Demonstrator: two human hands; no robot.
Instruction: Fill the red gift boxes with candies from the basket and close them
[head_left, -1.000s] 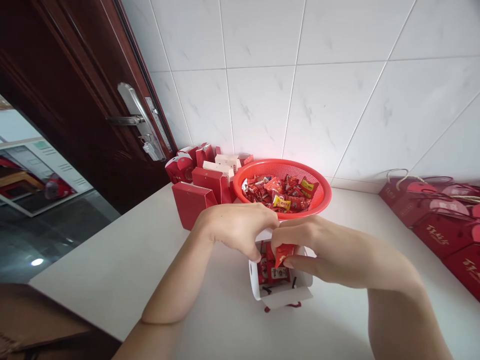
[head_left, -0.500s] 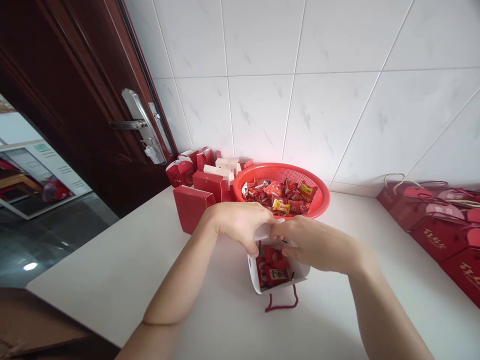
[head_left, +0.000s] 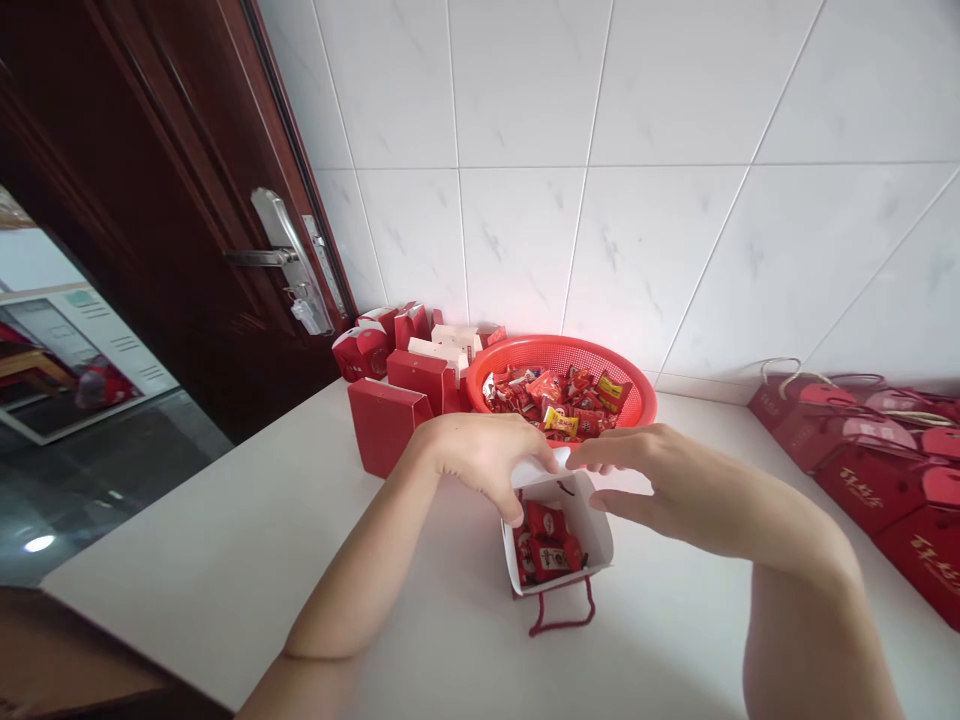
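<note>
A small open gift box (head_left: 598, 535) with white inner walls stands on the white table, several red-wrapped candies (head_left: 549, 522) inside it. A dark red cord handle (head_left: 564, 626) hangs from its near side. My left hand (head_left: 491, 455) grips the box at its far left, thumb by the left wall and fingers over the far flap. To the right, my right hand (head_left: 660, 480) holds nothing; its fingers and thumb are apart beside the box's far right corner. Just behind the hands sits a red plastic basket (head_left: 643, 395) of wrapped candies (head_left: 536, 388), some yellow.
Several red boxes (head_left: 388, 420) stand left of the basket. Finished-looking red boxes with cord handles (head_left: 862, 490) line the right side of the table (head_left: 262, 540). A tiled wall (head_left: 525, 230) rises behind; a dark door (head_left: 172, 180) is at left, a cardboard box (head_left: 82, 660) lower left.
My right hand has drawn away to the right from the box and its fingers have spread. The box's right flap no longer leans over the opening. My left hand stays put.
</note>
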